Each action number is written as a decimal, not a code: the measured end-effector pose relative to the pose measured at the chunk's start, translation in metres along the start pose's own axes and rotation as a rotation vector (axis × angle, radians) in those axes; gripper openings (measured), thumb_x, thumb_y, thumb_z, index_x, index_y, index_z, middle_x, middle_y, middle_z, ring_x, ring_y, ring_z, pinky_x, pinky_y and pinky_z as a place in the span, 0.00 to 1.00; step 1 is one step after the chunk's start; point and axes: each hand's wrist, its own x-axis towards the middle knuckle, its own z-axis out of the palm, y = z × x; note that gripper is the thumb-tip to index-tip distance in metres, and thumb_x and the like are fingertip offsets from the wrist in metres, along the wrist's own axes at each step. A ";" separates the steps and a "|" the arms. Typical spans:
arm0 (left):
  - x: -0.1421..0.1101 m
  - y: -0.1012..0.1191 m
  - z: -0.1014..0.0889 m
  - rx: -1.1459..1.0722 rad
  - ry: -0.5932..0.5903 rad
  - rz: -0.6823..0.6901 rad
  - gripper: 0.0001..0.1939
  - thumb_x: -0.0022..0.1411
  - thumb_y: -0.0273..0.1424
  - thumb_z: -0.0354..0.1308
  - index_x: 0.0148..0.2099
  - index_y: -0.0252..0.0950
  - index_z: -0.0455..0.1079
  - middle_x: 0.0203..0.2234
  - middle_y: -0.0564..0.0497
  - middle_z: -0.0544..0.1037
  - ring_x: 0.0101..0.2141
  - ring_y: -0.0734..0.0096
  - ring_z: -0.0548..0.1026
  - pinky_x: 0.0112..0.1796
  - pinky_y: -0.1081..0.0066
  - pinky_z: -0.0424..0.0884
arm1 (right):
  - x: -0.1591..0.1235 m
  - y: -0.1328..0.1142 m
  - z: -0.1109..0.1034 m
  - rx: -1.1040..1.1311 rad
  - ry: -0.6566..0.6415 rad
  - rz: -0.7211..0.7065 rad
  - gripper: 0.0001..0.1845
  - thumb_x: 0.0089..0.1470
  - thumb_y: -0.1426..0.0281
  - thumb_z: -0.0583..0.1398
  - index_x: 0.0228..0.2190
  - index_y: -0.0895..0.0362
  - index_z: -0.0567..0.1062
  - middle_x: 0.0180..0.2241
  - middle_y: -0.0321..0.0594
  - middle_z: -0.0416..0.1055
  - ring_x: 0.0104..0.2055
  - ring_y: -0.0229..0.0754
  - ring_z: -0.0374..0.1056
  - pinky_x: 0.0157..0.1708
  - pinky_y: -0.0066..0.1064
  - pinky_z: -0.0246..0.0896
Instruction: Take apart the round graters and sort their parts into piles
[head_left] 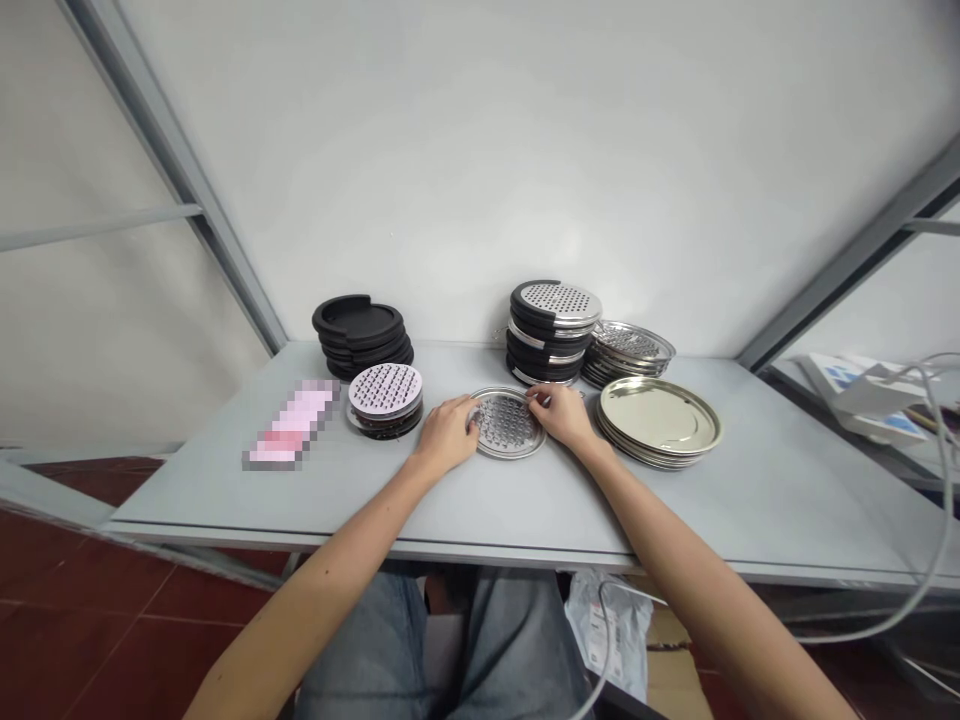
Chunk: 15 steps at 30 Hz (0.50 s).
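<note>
A round metal grater disc with raised teeth and a plain rim lies on the grey table in front of me. My left hand grips its left rim, fingers curled and thumb over the edge. From the upper right, my right hand pinches the rim between thumb and fingers. Part of the rim is hidden under the fingers of both hands. Just left of my left hand stands a stack of smaller grater discs, the top one pale pinkish. Shiny, gold-tinted round lids or plates are stacked right of my right hand.
Black ring-shaped holders are piled at the back left. Behind the disc rises a tall stack of graters in black rims, beside more metal grater discs. A blurred pink item lies at left. A white cable hangs at right.
</note>
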 end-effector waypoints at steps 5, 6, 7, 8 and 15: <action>0.000 0.005 0.002 0.011 -0.030 -0.050 0.22 0.57 0.20 0.52 0.53 0.39 0.70 0.54 0.45 0.71 0.54 0.61 0.69 0.55 0.64 0.63 | 0.000 -0.001 -0.001 -0.001 -0.005 0.000 0.13 0.48 0.70 0.57 0.35 0.56 0.79 0.30 0.39 0.77 0.31 0.41 0.69 0.34 0.29 0.58; 0.000 0.006 0.002 0.010 -0.028 -0.048 0.23 0.57 0.19 0.52 0.53 0.38 0.70 0.54 0.44 0.71 0.54 0.61 0.69 0.55 0.64 0.63 | 0.000 -0.001 -0.001 -0.003 -0.007 0.001 0.13 0.48 0.70 0.57 0.35 0.56 0.79 0.30 0.38 0.77 0.31 0.41 0.69 0.34 0.29 0.58; 0.001 0.007 0.002 0.008 -0.028 -0.044 0.23 0.57 0.19 0.52 0.54 0.38 0.70 0.53 0.44 0.72 0.54 0.61 0.69 0.55 0.64 0.63 | 0.000 -0.001 0.000 -0.006 -0.008 0.002 0.13 0.48 0.70 0.57 0.35 0.56 0.79 0.30 0.38 0.77 0.31 0.41 0.69 0.34 0.29 0.58; 0.001 0.007 0.002 0.004 -0.030 -0.040 0.24 0.57 0.19 0.51 0.54 0.38 0.70 0.53 0.44 0.72 0.54 0.61 0.69 0.55 0.64 0.63 | 0.000 -0.001 0.000 -0.009 -0.010 0.003 0.13 0.49 0.70 0.57 0.35 0.56 0.79 0.30 0.38 0.77 0.31 0.41 0.69 0.34 0.29 0.58; 0.000 0.013 -0.005 0.024 -0.030 -0.049 0.23 0.56 0.19 0.52 0.53 0.40 0.69 0.47 0.47 0.75 0.45 0.62 0.74 0.48 0.67 0.67 | 0.001 -0.001 0.001 -0.019 -0.013 0.004 0.13 0.48 0.70 0.57 0.35 0.55 0.79 0.30 0.38 0.76 0.30 0.40 0.69 0.34 0.29 0.58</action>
